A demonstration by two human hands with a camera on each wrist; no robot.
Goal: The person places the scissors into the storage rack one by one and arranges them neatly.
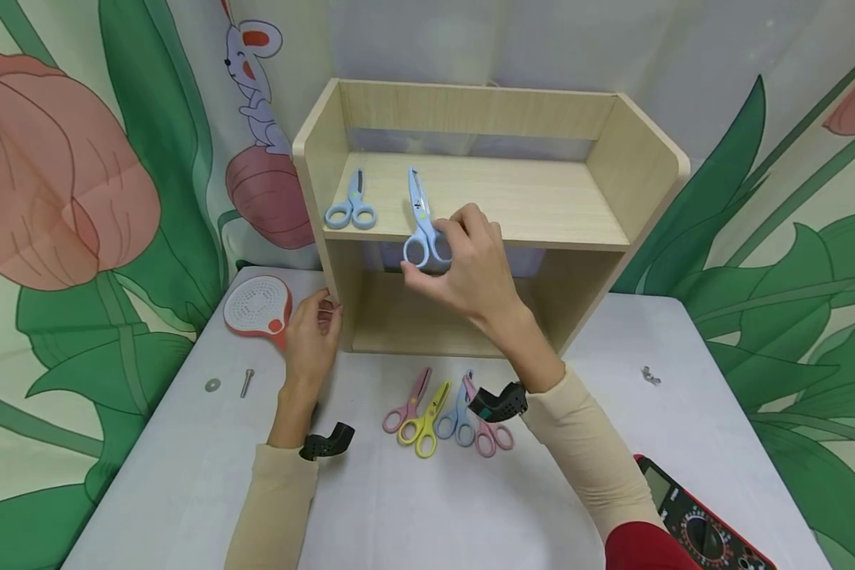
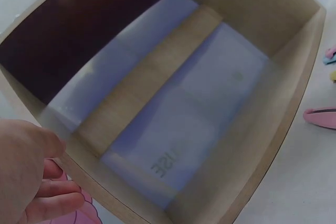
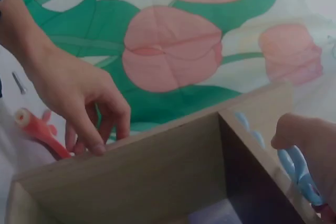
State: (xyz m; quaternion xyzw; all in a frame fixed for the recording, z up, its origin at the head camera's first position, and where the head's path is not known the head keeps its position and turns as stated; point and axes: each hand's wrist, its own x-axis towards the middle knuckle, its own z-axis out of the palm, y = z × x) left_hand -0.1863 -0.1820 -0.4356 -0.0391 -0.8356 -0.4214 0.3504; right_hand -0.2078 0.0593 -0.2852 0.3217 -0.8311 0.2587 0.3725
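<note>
i see my right hand point(image 1: 470, 265) pinching the blue scissors point(image 1: 422, 222) by the handles at the shelf point(image 1: 541, 202) front edge; my left hand point(image 1: 312, 336), fingers loosely curled, touches the shelf's side panel.

Right hand point(image 1: 470, 265) holds blue scissors point(image 1: 422, 222) over the shelf point(image 1: 541, 202) (left hand point(image 1: 312, 336) steadies its side).

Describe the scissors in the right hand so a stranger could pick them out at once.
Start at the wooden shelf unit standing on the white table. On its upper shelf lie two pairs of light blue scissors, blades pointing to the back. The wanted pair is the longer one, nearer the middle, its handles pinched by the right hand; the shorter pair to its left lies untouched.
</note>
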